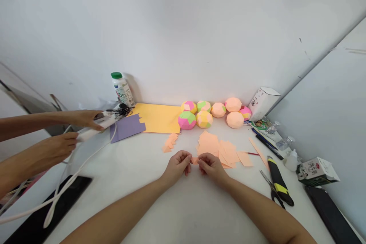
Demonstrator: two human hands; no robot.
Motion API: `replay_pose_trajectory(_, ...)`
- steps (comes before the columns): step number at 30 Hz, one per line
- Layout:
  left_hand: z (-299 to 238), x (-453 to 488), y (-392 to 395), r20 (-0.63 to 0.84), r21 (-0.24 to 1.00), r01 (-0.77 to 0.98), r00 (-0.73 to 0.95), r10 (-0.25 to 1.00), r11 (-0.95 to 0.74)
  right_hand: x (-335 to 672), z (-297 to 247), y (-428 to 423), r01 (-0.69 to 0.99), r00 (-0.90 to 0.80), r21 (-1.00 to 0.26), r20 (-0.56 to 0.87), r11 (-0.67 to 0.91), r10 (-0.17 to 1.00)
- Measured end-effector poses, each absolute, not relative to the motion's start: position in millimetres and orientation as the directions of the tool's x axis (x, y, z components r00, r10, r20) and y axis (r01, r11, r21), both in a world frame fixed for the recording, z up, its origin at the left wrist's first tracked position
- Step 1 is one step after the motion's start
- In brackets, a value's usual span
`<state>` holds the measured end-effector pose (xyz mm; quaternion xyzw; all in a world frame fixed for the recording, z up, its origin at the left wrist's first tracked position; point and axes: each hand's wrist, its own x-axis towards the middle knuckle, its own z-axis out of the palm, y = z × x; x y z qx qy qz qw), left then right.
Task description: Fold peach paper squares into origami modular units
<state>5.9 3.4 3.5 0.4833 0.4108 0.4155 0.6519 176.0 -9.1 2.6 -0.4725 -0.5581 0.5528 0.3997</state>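
Observation:
Between my two hands is a small piece of orange paper [195,160], pinched at both ends. My left hand [178,165] grips its left end with thumb and forefinger; my right hand [211,166] grips the other end. Just behind my right hand lies a spread pile of orange paper pieces [208,143]. A short row of small folded orange pieces [170,142] rests beyond my left hand. Farther back, several faceted paper balls [204,119] in orange, pink, green and yellow sit against the wall.
On the left, another person's hands [61,146] hold a white power strip [91,132] with a trailing cable. Yellow card [162,118], purple card [127,127] and a green-capped bottle [123,90] stand behind. Scissors [273,190], a utility knife [278,181] and a small box [317,171] lie right.

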Motion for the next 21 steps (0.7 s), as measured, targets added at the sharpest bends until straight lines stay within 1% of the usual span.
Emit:
replay_pose_trajectory(3, 2, 6, 3, -0.101, 0.980, -0.131, 0.305, 0.947, 0.147, 177, 2, -9, 0.080, -0.225, -0.994, -0.089, -0.073, 0.970)
replay_pose_trajectory(5, 2, 6, 0, -0.065, 0.992, -0.087, 0.278, 0.958, 0.092, 177, 2, -9, 0.071, -0.226, -0.995, -0.088, -0.074, 0.970)
replay_pose_trajectory(7, 2, 6, -5, 0.020, 0.999, 0.021, 0.231, 0.973, -0.026, 177, 2, -8, 0.053, -0.226, -0.996, -0.084, -0.074, 0.970)
replay_pose_trajectory(8, 2, 6, -8, 0.106, 0.985, 0.113, 0.195, 0.975, -0.130, 177, 2, -8, 0.041, -0.222, -0.996, -0.080, -0.073, 0.972)
replay_pose_trajectory(9, 2, 6, -12, 0.238, 0.937, 0.218, 0.169, 0.957, -0.272, 177, 1, -7, 0.029, -0.213, -0.997, -0.076, -0.071, 0.974)
replay_pose_trajectory(10, 2, 6, -17, 0.386, 0.844, 0.314, 0.208, 0.899, -0.435, 177, 1, -6, 0.018, -0.199, -0.997, -0.071, -0.069, 0.977)
replay_pose_trajectory(11, 3, 6, -21, 0.521, 0.731, 0.371, 0.238, 0.820, -0.573, 177, 0, -5, 0.007, -0.181, -0.998, -0.066, -0.066, 0.981)
replay_pose_trajectory(12, 3, 7, -26, 0.605, 0.631, 0.400, 0.282, 0.745, -0.664, 176, -1, -4, -0.003, -0.162, -0.998, -0.062, -0.064, 0.985)
replay_pose_trajectory(13, 4, 8, -30, 0.651, 0.550, 0.405, 0.340, 0.679, -0.730, 176, -2, -3, -0.008, -0.146, -0.998, -0.060, -0.062, 0.987)
replay_pose_trajectory(14, 4, 10, -35, 0.666, 0.483, 0.375, 0.429, 0.610, -0.791, 176, -2, -2, -0.007, -0.134, -0.998, -0.061, -0.063, 0.989)
replay_pose_trajectory(15, 5, 11, -39, 0.647, 0.425, 0.301, 0.559, 0.519, -0.854, 175, -2, -2, -0.001, -0.124, -0.998, -0.064, -0.065, 0.990)
replay_pose_trajectory(17, 5, 15, -45, 0.548, 0.317, 0.149, 0.777, 0.309, -0.937, 173, -1, 0, 0.033, -0.124, -0.996, -0.082, -0.078, 0.989)
replay_pose_trajectory(18, 5, 16, -47, 0.474, 0.286, 0.126, 0.843, 0.254, -0.950, 171, 1, 0, 0.058, -0.129, -0.995, -0.094, -0.087, 0.987)
replay_pose_trajectory(19, 5, 17, -49, 0.412, 0.279, 0.134, 0.878, 0.245, -0.951, 169, 4, 1, 0.093, -0.144, -0.991, -0.111, -0.098, 0.983)
replay_pose_trajectory(21, 5, 17, -49, 0.333, 0.310, 0.150, 0.908, 0.255, -0.939, 159, 11, 3, 0.179, -0.172, -0.978, -0.138, -0.106, 0.975)
